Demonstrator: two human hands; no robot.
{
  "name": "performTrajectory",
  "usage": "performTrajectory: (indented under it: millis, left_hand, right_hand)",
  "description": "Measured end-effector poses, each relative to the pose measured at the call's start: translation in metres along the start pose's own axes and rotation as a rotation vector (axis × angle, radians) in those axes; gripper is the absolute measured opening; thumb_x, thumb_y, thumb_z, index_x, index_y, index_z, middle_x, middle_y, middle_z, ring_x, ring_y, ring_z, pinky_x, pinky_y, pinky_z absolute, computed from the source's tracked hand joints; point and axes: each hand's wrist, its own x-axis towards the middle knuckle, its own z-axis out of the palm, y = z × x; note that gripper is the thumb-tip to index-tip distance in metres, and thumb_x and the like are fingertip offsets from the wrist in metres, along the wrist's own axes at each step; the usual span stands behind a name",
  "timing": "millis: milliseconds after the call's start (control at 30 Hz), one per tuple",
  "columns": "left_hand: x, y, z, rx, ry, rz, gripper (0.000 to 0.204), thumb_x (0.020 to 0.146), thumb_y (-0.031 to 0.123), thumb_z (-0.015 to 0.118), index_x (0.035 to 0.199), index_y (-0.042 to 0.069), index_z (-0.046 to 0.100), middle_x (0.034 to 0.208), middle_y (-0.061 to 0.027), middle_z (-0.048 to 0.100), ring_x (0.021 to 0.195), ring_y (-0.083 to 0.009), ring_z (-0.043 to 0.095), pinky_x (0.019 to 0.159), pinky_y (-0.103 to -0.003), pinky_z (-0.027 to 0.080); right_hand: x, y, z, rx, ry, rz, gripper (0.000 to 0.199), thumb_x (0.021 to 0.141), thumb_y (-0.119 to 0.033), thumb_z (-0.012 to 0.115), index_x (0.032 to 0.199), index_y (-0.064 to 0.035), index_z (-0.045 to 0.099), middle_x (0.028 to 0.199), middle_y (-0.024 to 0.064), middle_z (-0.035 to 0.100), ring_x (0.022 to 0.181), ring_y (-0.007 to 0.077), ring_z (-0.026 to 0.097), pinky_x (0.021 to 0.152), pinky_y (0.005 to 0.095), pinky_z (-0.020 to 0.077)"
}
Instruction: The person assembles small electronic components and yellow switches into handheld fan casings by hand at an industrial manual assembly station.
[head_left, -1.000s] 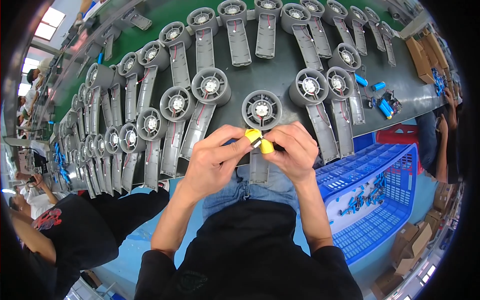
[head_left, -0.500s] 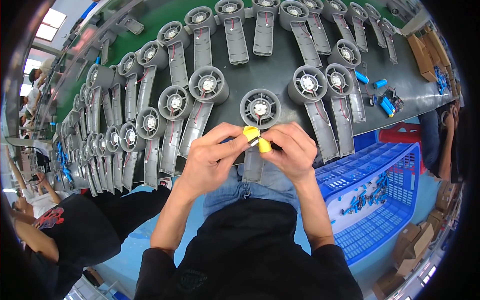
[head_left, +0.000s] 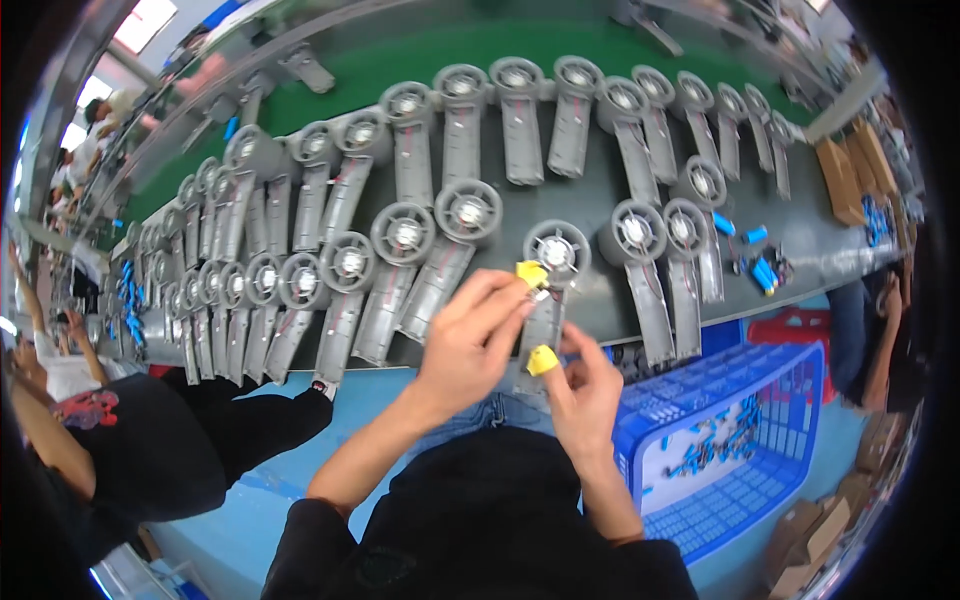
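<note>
My left hand (head_left: 476, 335) reaches forward, its yellow-capped fingertip pressed on the handle of a grey fan housing (head_left: 551, 268) that lies at the near edge of the work surface. My right hand (head_left: 583, 385) sits just below it, a yellow fingertip cap (head_left: 541, 359) raised, fingers curled near the lower end of the same handle. Whether the right hand grips the handle or a small part I cannot tell. The housing's round fan head points away from me.
Many more grey fan housings (head_left: 402, 262) lie in rows across the dark belt (head_left: 600, 205) with a green strip behind. Blue cylinders (head_left: 757, 268) lie on the right. A blue basket (head_left: 735, 450) with small blue parts stands at my right. Another person (head_left: 110, 440) sits at my left.
My hands were together, fingertips touching over the housing's handle. They have come apart: the left moved up toward the fan head, the right dropped lower.
</note>
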Motion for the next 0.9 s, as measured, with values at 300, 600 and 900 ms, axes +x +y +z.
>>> performTrajectory:
  millis: [300, 600, 900]
  left_hand:
    - [0.112, 0.010, -0.051, -0.359, 0.183, -0.028, 0.022, 0.097, 0.007, 0.055, 0.116, -0.005, 0.057, 0.078, -0.0023, 0.057, 0.061, -0.0077, 0.055, 0.054, -0.024, 0.044]
    - [0.326, -0.148, -0.152, -0.245, 0.170, -0.485, 0.014, 0.081, 0.000, 0.060, 0.085, -0.009, 0.069, 0.079, -0.0188, 0.070, 0.063, -0.0248, 0.071, 0.058, -0.035, 0.057]
    - [0.291, -0.260, -0.404, 1.242, 0.363, -0.437, 0.021, 0.078, 0.016, 0.062, 0.092, 0.003, 0.072, 0.098, -0.0232, 0.070, 0.096, -0.0367, 0.068, 0.081, -0.048, 0.056]
  right_hand:
    - [0.111, -0.103, -0.003, -0.163, -0.079, -0.175, 0.032, 0.092, -0.004, 0.059, 0.122, 0.0058, 0.060, 0.097, 0.0049, 0.067, 0.075, 0.0056, 0.058, 0.066, 0.0199, 0.0471]
    - [0.376, -0.092, 0.154, -0.265, -0.491, -0.270, 0.031, 0.093, -0.020, 0.059, 0.114, 0.0011, 0.066, 0.080, 0.0006, 0.066, 0.053, 0.0061, 0.051, 0.049, 0.0218, 0.0414]
    - [0.400, -0.078, 0.178, -0.596, -0.498, -0.197, 0.033, 0.095, -0.020, 0.053, 0.115, 0.0035, 0.062, 0.078, 0.0068, 0.067, 0.052, 0.0114, 0.059, 0.047, 0.0257, 0.0449]
